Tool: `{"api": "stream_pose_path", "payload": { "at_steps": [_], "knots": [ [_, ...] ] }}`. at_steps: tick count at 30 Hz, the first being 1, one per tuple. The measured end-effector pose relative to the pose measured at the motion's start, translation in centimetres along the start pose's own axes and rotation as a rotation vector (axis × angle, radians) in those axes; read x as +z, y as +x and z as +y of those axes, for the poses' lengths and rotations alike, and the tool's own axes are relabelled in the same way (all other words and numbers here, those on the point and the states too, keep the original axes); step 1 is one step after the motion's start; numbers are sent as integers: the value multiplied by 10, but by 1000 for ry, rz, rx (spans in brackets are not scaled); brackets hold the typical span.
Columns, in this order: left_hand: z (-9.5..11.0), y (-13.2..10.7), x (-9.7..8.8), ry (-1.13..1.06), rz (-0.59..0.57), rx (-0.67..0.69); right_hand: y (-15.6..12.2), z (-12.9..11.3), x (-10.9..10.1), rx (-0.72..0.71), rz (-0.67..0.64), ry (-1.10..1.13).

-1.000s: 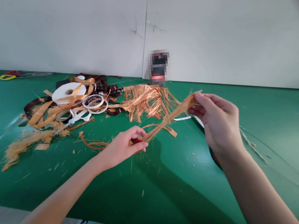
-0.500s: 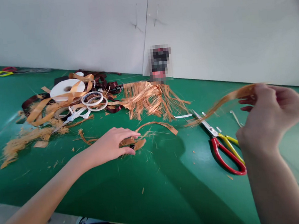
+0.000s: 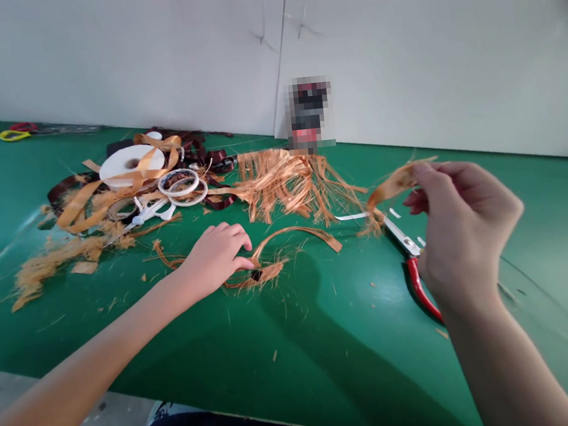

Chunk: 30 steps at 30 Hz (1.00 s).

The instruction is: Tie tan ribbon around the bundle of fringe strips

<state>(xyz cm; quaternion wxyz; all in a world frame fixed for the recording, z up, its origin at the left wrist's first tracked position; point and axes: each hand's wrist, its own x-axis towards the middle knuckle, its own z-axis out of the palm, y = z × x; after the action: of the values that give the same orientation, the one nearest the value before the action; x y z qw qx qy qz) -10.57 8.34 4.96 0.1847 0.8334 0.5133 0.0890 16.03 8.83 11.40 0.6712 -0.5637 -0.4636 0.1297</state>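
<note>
My right hand (image 3: 466,222) is raised on the right, thumb and forefinger pinching a tan ribbon strip (image 3: 392,184) with frayed, fibrous ends. It hangs to the left, its tip near the scissor blades. Below that hand lie scissors with one red handle (image 3: 425,293); their other handle is hidden. My left hand (image 3: 220,256) rests low over the table, fingers bent, a gap between thumb and forefinger. Its thumb tip is at a frayed tan ribbon piece (image 3: 269,270) with a small dark spot. A curved ribbon strip (image 3: 310,229) extends right from there.
Fringed tan ribbon strips (image 3: 281,186) lie at the back middle. On the left is a heap with a white spool (image 3: 131,164), tape rings (image 3: 183,186), white-handled scissors (image 3: 151,214) and loose fibres (image 3: 43,269). Yellow-and-red scissors (image 3: 18,133) lie farther back. A pale wall (image 3: 400,61) borders the green table.
My right hand has moved left and slightly down with the ribbon strip, now covering the scissors' yellow handle. My left hand has drawn back left, uncovering more of the frayed piece.
</note>
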Motion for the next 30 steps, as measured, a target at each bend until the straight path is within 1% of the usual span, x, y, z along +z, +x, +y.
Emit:
{"api": "stream_pose_path", "payload": {
  "at_steps": [5,7,12,15,20,23,25,26,27,29,30],
  "knots": [
    [0,2,1,-92,-73,-35,-5,-1,0,28,-75,-13],
    [3,1,-2,-137,-76,-46,-6,2,0,42,-88,-20],
    [14,1,-11,-276,-80,-136,-6,6,1,67,-100,-36],
    [20,3,-17,-374,-52,-135,-7,7,1,100,-155,-58],
    [30,3,-23,-499,33,-119,-9,6,1,227,-292,-33],
    [32,3,-24,-678,35,-124,-11,-2,-1,324,-365,4],
    [31,5,-22,-782,26,-134,-12,-13,-4,355,-495,42],
    [31,7,-22,-806,26,-139,-13,-20,-7,364,-602,83],
    [31,9,-21,-818,31,-143,-14,-27,-8,412,-740,155],
    [32,12,-20,-841,44,-153,-17,-41,-10,576,-1060,321],
    [33,14,-20,-857,48,-158,-19,-47,-9,642,-1181,408]
  ]
}}
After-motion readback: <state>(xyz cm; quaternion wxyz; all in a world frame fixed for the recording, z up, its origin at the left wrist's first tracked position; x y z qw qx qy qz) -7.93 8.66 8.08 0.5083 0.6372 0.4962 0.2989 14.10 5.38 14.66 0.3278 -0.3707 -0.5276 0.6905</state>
